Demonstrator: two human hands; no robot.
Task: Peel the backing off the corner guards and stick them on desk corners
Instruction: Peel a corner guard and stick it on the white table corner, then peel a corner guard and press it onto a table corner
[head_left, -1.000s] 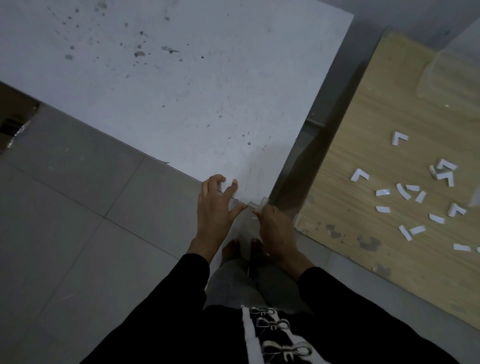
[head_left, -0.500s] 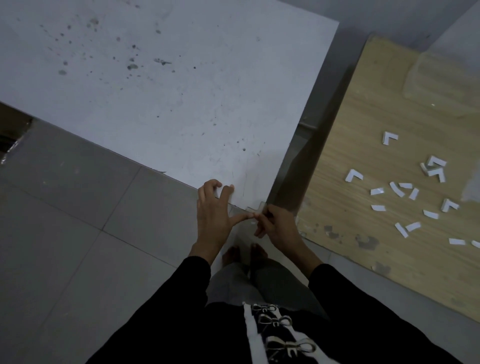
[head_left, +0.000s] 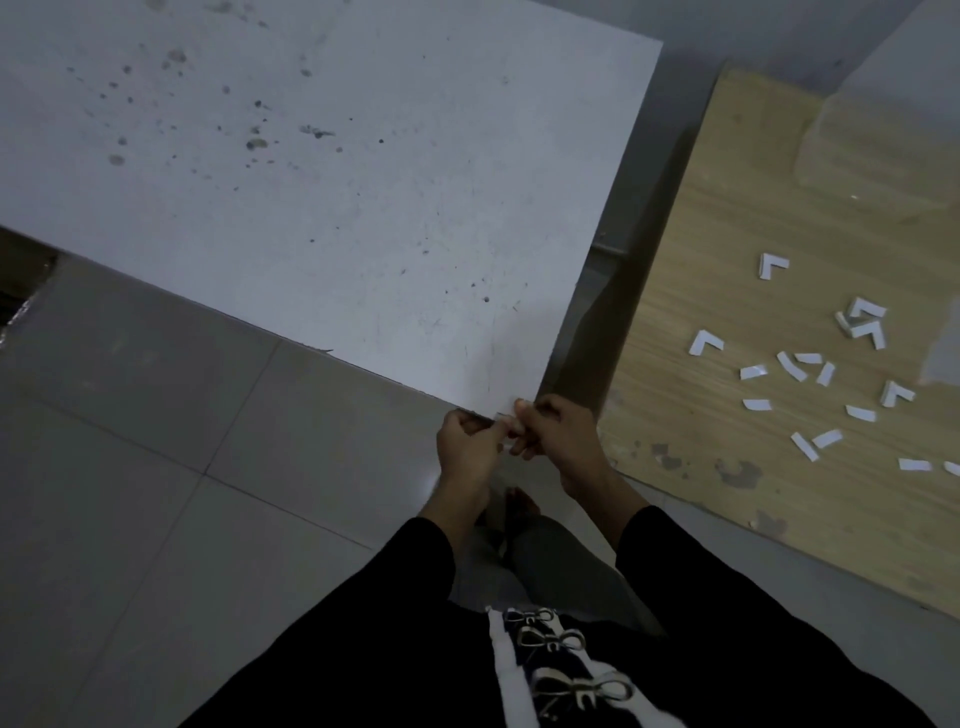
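Observation:
Both hands meet just below the near corner of the white desk (head_left: 332, 208). My left hand (head_left: 467, 449) has its fingers curled and pinches a small clear corner guard (head_left: 508, 435) from the left. My right hand (head_left: 563, 436) pinches the same piece from the right, fingertips touching those of the left. The guard is almost wholly hidden by the fingers, and I cannot tell whether its backing is on. It sits off the desk corner (head_left: 534, 400), slightly in front of it.
A wooden board (head_left: 727, 260) lies to the right across a dark gap, strewn with several white L-shaped pieces and strips (head_left: 789, 364). Grey floor tiles (head_left: 156, 467) lie to the left and below, and my feet show under the hands.
My left hand left the desk edge, where its fingers were spread, and curled up. Both hands drew together with the guard, away from the corner. The view shifted slightly.

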